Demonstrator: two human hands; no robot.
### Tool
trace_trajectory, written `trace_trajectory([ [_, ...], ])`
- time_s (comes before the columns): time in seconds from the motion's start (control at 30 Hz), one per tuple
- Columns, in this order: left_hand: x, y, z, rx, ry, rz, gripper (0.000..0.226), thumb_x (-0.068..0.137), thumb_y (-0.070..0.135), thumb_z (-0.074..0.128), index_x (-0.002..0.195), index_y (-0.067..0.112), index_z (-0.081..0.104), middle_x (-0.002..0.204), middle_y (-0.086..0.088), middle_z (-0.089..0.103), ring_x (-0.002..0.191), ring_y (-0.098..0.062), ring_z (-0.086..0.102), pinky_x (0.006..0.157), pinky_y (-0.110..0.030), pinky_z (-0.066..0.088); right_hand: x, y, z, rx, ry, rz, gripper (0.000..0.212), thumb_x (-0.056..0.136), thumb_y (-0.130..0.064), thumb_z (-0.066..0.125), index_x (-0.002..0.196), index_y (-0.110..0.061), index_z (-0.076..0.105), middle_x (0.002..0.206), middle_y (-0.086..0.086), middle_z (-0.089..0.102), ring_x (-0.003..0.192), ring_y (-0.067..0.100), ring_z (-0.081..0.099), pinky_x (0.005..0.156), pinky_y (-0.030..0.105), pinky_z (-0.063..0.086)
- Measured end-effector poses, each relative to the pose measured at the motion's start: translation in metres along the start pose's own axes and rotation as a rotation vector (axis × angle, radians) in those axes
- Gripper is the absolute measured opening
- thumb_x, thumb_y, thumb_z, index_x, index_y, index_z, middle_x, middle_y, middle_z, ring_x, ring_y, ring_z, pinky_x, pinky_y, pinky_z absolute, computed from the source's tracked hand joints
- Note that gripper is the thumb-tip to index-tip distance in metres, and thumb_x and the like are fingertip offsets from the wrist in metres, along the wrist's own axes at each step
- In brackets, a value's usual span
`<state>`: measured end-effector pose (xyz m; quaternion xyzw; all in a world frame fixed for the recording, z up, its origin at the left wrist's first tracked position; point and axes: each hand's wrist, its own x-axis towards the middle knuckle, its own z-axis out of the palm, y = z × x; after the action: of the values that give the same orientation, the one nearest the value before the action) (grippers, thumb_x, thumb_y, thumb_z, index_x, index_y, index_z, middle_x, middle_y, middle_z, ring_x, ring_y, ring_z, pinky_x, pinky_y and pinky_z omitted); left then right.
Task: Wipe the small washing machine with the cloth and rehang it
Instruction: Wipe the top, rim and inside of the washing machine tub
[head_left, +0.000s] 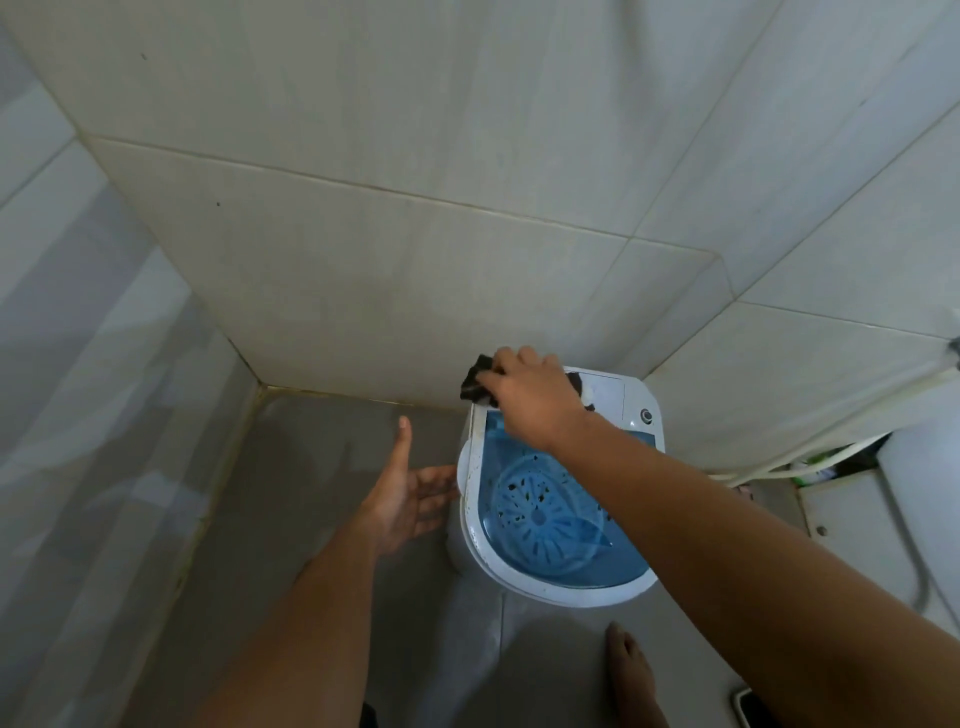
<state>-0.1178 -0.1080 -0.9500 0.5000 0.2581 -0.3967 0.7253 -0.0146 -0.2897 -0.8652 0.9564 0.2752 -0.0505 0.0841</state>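
A small white washing machine (519, 577) with a clear blue lid stands on the floor in the corner of a tiled room. My right hand (530, 402) presses a dark cloth (475, 384) onto the back left part of the machine's top, near the wall. A white control panel with a round knob (647, 414) lies just right of that hand. My left hand (410, 493) is open, thumb up, fingertips at the machine's left side. Most of the cloth is hidden under my right hand.
Tiled walls close in behind and to the left. Pale hoses (810, 457) run along the right wall down to a white fixture (852, 519). My bare foot (631, 670) stands on the grey floor in front of the machine.
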Motion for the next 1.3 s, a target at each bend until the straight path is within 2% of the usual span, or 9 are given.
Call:
trace_trajectory([
  [0.17,0.002,0.0,0.001,-0.042,0.015,0.012,0.104,0.07,0.099,0.014,0.106,0.025,0.076,0.11,0.001,0.077,0.11,-0.018,0.064,0.1,-0.041,0.043,-0.057,-0.039,0.019,-0.055,-0.011,-0.324,0.05,0.081,-0.015,0.067,0.13,-0.018,0.06,0.124,0.011,0.055,0.108,0.033,0.052,0.083,0.046,0.043],
  [0.27,-0.001,0.001,0.005,-0.048,-0.001,0.004,0.106,0.077,0.095,0.015,0.112,0.016,0.076,0.111,-0.009,0.078,0.101,-0.023,0.072,0.088,-0.037,0.053,-0.071,-0.044,0.009,0.02,-0.158,-0.494,0.044,0.083,-0.017,0.067,0.127,-0.022,0.063,0.119,0.007,0.057,0.106,0.03,0.053,0.08,0.044,0.045],
  [0.37,-0.001,0.0,0.009,-0.09,0.049,0.034,0.101,0.066,0.102,0.028,0.095,0.02,0.08,0.114,-0.011,0.07,0.088,-0.021,0.063,0.068,-0.032,0.046,-0.042,-0.037,-0.008,0.112,-0.177,-0.435,0.042,0.092,-0.022,0.058,0.134,-0.027,0.059,0.119,0.005,0.057,0.11,0.029,0.054,0.082,0.043,0.046],
  [0.53,-0.008,-0.001,0.015,-0.058,0.072,0.038,0.106,0.063,0.104,0.021,0.082,0.021,0.083,0.105,-0.003,0.072,0.1,-0.02,0.062,0.09,-0.04,0.044,-0.031,-0.033,0.003,-0.055,-0.057,-0.197,0.051,0.089,-0.012,0.058,0.138,-0.02,0.052,0.13,0.008,0.051,0.115,0.032,0.048,0.088,0.046,0.039],
  [0.77,-0.014,0.0,0.018,-0.018,0.039,0.025,0.115,0.069,0.101,0.017,0.115,0.013,0.076,0.123,-0.011,0.074,0.114,-0.026,0.066,0.107,-0.044,0.045,-0.108,-0.055,0.018,-0.011,-0.116,-0.544,0.043,0.089,-0.022,0.062,0.132,-0.024,0.058,0.128,0.005,0.055,0.108,0.029,0.051,0.082,0.045,0.04],
  [0.87,-0.015,-0.001,0.021,-0.003,0.06,0.035,0.11,0.075,0.096,0.015,0.118,0.013,0.072,0.11,-0.004,0.076,0.101,-0.016,0.068,0.096,-0.039,0.048,-0.114,-0.054,0.001,0.049,-0.252,-0.698,0.044,0.093,-0.025,0.06,0.136,-0.029,0.056,0.131,0.002,0.055,0.111,0.027,0.051,0.087,0.044,0.044],
  [0.97,-0.018,0.0,0.024,-0.012,0.052,0.039,0.111,0.078,0.094,0.011,0.112,0.012,0.077,0.092,-0.002,0.078,0.086,-0.013,0.071,0.081,-0.032,0.054,-0.079,-0.034,-0.01,0.09,-0.096,-0.475,0.045,0.089,-0.022,0.06,0.133,-0.031,0.059,0.122,0.003,0.059,0.105,0.029,0.055,0.083,0.045,0.046],
  [1.1,-0.014,-0.001,0.024,-0.008,0.065,0.042,0.117,0.069,0.101,0.015,0.133,0.017,0.065,0.132,-0.001,0.066,0.125,-0.02,0.056,0.112,-0.045,0.037,-0.045,-0.017,-0.008,0.005,-0.029,-0.1,0.054,0.088,-0.013,0.058,0.14,-0.026,0.054,0.131,0.006,0.053,0.113,0.032,0.049,0.084,0.043,0.036],
  [1.3,-0.011,-0.002,0.021,-0.047,0.011,0.028,0.118,0.068,0.101,0.02,0.126,0.011,0.07,0.125,-0.008,0.072,0.119,-0.027,0.062,0.1,-0.043,0.046,-0.106,-0.059,0.007,-0.058,-0.111,-0.551,0.04,0.089,-0.022,0.062,0.129,-0.028,0.061,0.129,0.002,0.055,0.112,0.029,0.049,0.088,0.047,0.041],
])
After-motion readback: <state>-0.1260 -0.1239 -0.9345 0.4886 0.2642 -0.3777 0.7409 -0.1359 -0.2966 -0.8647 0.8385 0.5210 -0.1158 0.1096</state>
